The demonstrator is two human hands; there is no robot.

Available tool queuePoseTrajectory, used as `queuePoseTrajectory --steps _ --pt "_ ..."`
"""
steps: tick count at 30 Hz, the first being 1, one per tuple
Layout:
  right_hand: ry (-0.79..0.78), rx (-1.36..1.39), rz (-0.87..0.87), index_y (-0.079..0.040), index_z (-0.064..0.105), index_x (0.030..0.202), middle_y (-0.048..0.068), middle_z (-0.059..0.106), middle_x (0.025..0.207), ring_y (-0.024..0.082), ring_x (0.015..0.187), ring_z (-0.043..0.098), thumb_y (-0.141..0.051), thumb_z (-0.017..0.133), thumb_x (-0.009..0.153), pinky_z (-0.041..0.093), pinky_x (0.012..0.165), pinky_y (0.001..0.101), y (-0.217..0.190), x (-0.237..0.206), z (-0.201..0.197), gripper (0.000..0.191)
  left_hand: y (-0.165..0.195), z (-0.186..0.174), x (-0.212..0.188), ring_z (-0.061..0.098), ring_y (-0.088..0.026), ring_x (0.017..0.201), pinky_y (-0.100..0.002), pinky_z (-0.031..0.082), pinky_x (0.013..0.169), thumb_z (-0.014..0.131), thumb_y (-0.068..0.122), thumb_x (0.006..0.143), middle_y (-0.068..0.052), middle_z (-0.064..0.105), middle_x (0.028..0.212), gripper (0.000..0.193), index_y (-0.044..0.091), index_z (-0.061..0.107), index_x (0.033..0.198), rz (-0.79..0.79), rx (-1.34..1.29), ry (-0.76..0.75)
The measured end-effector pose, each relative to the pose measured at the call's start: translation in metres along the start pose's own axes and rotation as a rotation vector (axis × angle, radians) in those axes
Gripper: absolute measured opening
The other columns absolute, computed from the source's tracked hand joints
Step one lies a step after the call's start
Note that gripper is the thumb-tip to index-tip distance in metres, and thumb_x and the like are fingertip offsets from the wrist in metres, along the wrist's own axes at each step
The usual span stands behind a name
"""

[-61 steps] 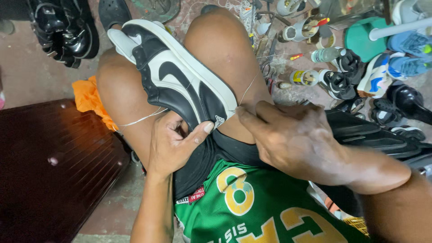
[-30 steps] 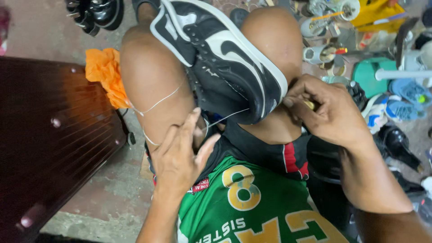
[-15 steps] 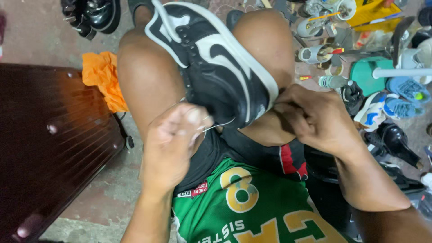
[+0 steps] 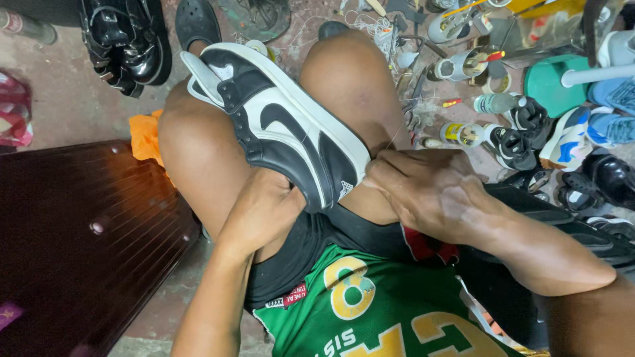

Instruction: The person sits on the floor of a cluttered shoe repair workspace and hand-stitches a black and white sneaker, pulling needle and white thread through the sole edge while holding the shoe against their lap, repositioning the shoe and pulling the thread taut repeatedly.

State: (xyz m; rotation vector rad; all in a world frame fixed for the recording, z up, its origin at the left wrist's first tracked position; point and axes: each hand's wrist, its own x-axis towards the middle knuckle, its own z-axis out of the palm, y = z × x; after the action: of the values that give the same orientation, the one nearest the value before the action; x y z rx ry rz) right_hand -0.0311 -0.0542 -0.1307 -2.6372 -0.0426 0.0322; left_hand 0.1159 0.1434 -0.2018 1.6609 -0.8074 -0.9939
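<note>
A black-and-white sneaker (image 4: 281, 125) lies wedged between the person's two bare knees, sole edge facing right, its near end pointing down toward the lap and its far end toward the floor clutter. The left hand (image 4: 261, 211) grips the near left side of the sneaker from below, fingers curled closed around the black upper. The right hand (image 4: 423, 188) sits at the near right edge, touching the white sole; its fingertips are pinched shut there (what exactly they pinch is too small to tell). A thin pale thread (image 4: 391, 140) runs up from that pinch toward the far side.

Near the camera, a green jersey (image 4: 370, 311) with yellow figures covers the torso, black shorts (image 4: 311, 244) just above it.

Left of the knees: an orange cloth (image 4: 147, 137) on the floor, touching the far corner of a dark reddish wooden surface (image 4: 79, 231) that fills the near left. Far left: a pile of shiny black shoes (image 4: 126, 43).

Right side, on the floor: a scatter of small bottles and cans (image 4: 466, 99), a teal round stool base (image 4: 552, 86) with a white post, and several blue-and-white shoes (image 4: 585, 132); black shoes (image 4: 605, 182) lie nearer, well apart from the hands.
</note>
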Motion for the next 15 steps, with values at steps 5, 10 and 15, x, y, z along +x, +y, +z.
queuePoseTrajectory --steps 5,10,15 --pt "-0.082 -0.144 0.08 -0.004 0.062 0.1 0.01 0.062 0.082 0.029 0.073 0.066 0.0 0.067 0.069 0.05 0.059 0.0422 -0.012 -0.002 -0.005 0.031 0.014 0.004 -0.001 0.072 -0.034 0.09 -0.039 0.054 0.078 0.058 0.009 0.083 -0.02 0.072 0.092 0.018 -0.001 0.068 0.095 -0.047 0.068 0.055" --pt "-0.088 -0.271 0.069 -0.003 0.06 0.1 0.011 0.061 0.088 0.03 0.083 0.064 -0.004 0.067 0.07 0.051 0.071 0.0416 -0.018 -0.004 -0.008 0.031 0.025 0.005 -0.003 0.066 -0.042 0.075 -0.046 0.051 0.068 0.061 0.011 0.082 -0.026 0.063 0.076 0.016 -0.004 0.062 0.076 -0.171 0.268 0.058" --pt "-0.054 -0.29 -0.024 -0.004 0.064 0.101 0.01 0.061 0.085 0.029 0.08 0.065 -0.011 0.069 0.076 0.052 0.07 0.0398 -0.004 -0.009 -0.01 0.027 0.024 0.007 -0.002 0.062 -0.04 0.066 -0.044 0.049 0.061 0.06 0.011 0.082 -0.023 0.059 0.07 0.017 -0.004 0.06 0.074 0.011 0.196 0.095"
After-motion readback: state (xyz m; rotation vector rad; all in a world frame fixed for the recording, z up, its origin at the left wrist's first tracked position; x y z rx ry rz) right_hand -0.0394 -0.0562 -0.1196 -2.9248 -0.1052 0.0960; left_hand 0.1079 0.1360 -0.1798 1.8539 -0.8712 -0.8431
